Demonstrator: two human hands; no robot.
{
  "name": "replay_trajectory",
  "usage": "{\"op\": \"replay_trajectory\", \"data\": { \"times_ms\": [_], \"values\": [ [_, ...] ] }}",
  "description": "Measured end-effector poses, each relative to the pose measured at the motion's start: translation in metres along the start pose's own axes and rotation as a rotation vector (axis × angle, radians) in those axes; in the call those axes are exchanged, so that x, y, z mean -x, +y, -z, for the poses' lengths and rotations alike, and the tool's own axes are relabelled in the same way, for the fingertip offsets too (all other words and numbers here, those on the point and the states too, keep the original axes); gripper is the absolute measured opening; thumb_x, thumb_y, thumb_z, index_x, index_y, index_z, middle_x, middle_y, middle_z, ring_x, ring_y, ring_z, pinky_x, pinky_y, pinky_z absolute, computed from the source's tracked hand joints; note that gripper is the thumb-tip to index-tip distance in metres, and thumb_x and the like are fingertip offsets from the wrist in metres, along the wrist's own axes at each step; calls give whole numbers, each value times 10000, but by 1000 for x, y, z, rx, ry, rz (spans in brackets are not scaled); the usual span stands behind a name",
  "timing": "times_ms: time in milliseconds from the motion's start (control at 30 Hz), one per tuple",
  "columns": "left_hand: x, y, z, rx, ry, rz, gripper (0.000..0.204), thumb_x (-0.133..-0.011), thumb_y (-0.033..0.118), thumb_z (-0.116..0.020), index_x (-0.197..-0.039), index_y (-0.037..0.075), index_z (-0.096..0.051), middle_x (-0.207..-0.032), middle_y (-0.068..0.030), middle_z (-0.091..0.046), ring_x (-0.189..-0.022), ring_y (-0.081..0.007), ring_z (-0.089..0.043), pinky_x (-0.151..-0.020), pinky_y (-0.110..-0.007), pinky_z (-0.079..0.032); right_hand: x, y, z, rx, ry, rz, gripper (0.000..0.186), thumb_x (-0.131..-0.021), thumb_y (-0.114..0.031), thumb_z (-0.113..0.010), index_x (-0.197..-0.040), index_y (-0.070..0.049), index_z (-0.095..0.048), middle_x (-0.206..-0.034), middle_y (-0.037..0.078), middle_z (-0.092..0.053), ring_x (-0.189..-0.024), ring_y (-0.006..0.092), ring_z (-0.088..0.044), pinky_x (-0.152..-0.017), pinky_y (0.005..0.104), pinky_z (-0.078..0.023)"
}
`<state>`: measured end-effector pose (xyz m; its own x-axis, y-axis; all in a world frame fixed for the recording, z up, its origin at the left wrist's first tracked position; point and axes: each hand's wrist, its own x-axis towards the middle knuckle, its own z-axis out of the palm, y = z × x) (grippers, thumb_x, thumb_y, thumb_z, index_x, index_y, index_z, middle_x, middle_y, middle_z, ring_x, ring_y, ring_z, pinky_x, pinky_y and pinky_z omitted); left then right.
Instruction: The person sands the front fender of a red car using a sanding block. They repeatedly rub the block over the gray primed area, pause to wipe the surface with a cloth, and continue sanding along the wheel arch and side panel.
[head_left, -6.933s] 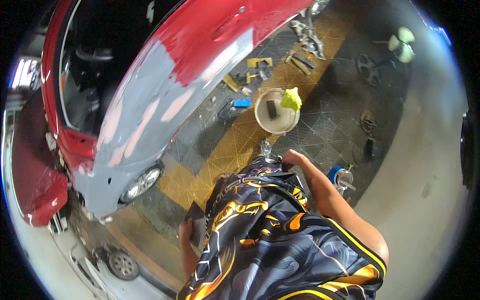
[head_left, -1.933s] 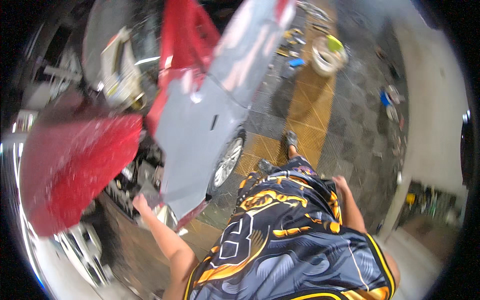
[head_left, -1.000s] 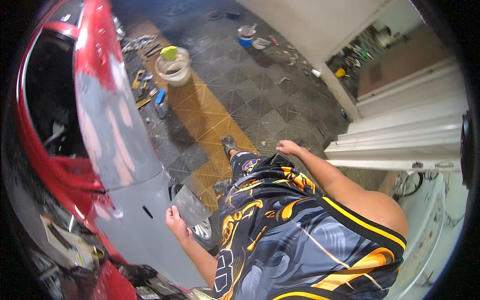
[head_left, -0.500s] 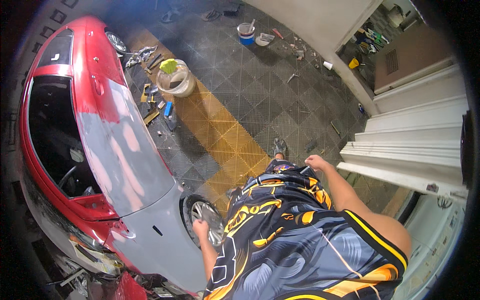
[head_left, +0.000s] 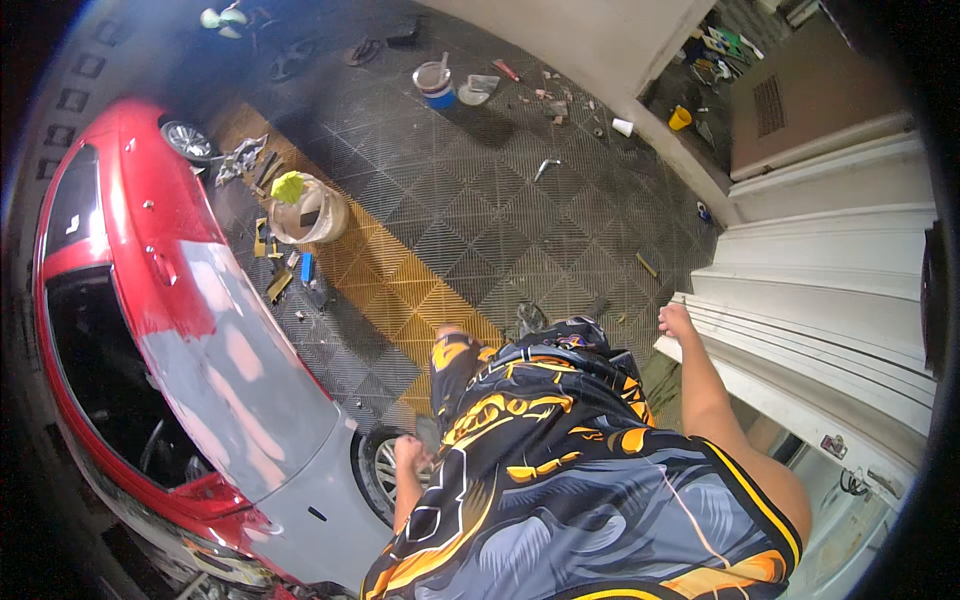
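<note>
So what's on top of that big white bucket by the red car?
A yellow-green cloth lies over the rim of the white bucket. Inside, a dark flat thing shows against the pale wall. The bucket's bottom is hidden, so anything deeper cannot be seen. Small tools lie on the floor beside it.

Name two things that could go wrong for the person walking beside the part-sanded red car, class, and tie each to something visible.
1. Tripping: loose tools and a bucket lie scattered on the grid floor close to the car.
2. Scuffing the grey primed panel: the left hand swings near the front wheel, possibly holding something small, while the right hand hangs by stacked white panels.
</note>
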<state>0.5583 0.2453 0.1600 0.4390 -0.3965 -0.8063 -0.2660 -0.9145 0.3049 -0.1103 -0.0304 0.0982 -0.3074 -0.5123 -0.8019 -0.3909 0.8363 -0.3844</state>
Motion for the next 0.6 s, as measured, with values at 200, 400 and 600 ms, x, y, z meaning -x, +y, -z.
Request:
{"op": "replay_trajectory", "data": {
  "times_ms": [200, 400, 600],
  "values": [
    [-118, 57, 55, 39, 25, 47, 151, -802, -6, -628, -874, 33, -501, -682, -156, -650, -537, -258, -691, -430, -408, -563, 6, 0, -32, -258, 54, -23, 142, -913, -205, -593, -908, -71, -641, -691, 9, -601, -518, 130, -579, -419, 299, -424],
    [-222, 188, 95, -163, -87, 31, 84, -846, 32, -608, -919, 16, -567, -694, -163, -667, -542, -285, -689, -412, -407, -528, 22, -29, -86, -123, -51, 7, 169, -925, -211, -601, -1026, -84, -649, -798, 7, -643, -539, 147, -560, -457, 306, -452],
    [-296, 339, 153, -243, -44, -222, 285, -773, 138, -651, -1010, -21, -668, -826, -219, -698, -678, -315, -718, -571, -459, -568, 25, -121, -97, -255, -261, 247, 186, -924, -229, -612, -896, -57, -676, -752, 11, -633, -588, 174, -560, -539, 339, -476]
  ]
}}
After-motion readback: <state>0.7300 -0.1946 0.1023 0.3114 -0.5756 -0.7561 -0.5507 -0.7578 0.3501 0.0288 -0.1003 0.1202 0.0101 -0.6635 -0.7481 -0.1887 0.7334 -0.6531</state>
